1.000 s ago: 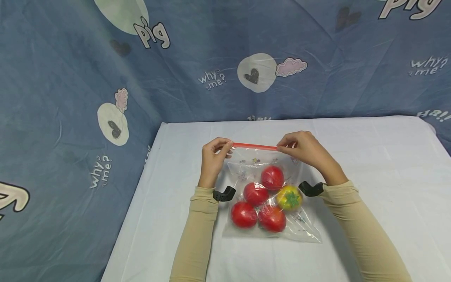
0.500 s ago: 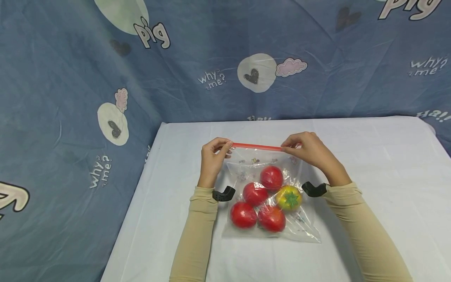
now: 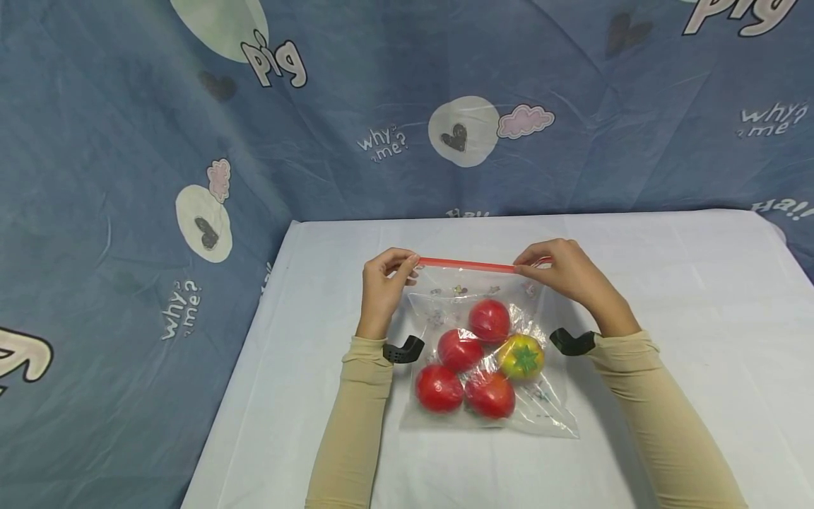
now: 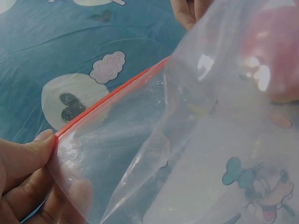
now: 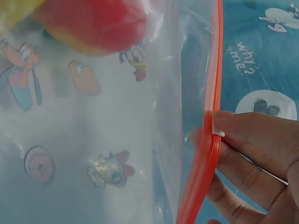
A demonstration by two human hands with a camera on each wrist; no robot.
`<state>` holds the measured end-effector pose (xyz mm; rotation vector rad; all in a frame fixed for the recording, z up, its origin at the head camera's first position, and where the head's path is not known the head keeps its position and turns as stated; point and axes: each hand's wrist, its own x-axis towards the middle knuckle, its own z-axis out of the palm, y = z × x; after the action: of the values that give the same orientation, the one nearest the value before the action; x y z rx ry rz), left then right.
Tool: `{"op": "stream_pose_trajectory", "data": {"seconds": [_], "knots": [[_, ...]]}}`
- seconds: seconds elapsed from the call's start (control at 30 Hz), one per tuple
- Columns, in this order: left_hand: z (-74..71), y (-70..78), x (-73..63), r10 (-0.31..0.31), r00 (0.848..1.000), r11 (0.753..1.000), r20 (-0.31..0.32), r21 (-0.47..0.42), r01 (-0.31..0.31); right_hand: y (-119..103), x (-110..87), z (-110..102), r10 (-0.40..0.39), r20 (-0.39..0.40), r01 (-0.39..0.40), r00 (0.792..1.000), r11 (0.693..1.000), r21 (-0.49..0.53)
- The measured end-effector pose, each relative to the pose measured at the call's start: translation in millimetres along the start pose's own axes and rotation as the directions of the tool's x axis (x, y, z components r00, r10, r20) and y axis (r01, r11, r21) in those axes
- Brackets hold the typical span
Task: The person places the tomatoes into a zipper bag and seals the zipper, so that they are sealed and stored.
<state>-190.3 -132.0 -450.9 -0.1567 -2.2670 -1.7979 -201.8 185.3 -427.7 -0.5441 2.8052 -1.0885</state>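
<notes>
A clear zip bag (image 3: 470,283) with small cartoon prints lies on the white table, its red zip strip (image 3: 467,265) at the far edge. Inside are several round red fruits (image 3: 439,388) and one yellow fruit (image 3: 521,357) with a green star-shaped top. My left hand (image 3: 385,283) pinches the strip's left end between thumb and fingers; the left wrist view shows the thumb (image 4: 28,158) on that corner. Further right along the strip, my right hand (image 3: 566,276) pinches it. In the right wrist view, a small white piece (image 5: 217,129) shows at the right thumb's tip.
White cloth covers the table (image 3: 668,297), whose far edge meets a blue printed curtain (image 3: 394,85). The curtain also hangs along the left side. A black wrist camera (image 3: 404,350) sits at the left cuff, another black camera (image 3: 572,342) at the right.
My right hand has slid a little to the right along the red zip strip, leaving more of it in sight between the hands. The left hand stays at its corner; the bag barely shifts.
</notes>
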Motion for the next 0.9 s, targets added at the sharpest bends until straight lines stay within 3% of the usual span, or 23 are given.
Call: {"op": "stream_pose_trajectory", "data": {"seconds": [0.17, 0.43, 0.9], "knots": [[0.0, 4.0, -0.1, -0.024, 1.000, 1.000, -0.006, 0.002, 0.024, 2, -1.7, -2, 0.002, -0.009, -0.002, 1.000, 1.000, 0.001], [-2.4, 33.6, -8.1, -0.023, 1.000, 1.000, 0.001, -0.006, 0.023, 6, -3.7, -4, -0.008, -0.020, 0.008, 1.000, 1.000, 0.004], [-4.3, 34.6, -8.8, -0.020, 1.000, 1.000, 0.000, -0.010, 0.020, 15, -6.5, -9, 0.007, -0.014, -0.007, 1.000, 1.000, -0.010]]}}
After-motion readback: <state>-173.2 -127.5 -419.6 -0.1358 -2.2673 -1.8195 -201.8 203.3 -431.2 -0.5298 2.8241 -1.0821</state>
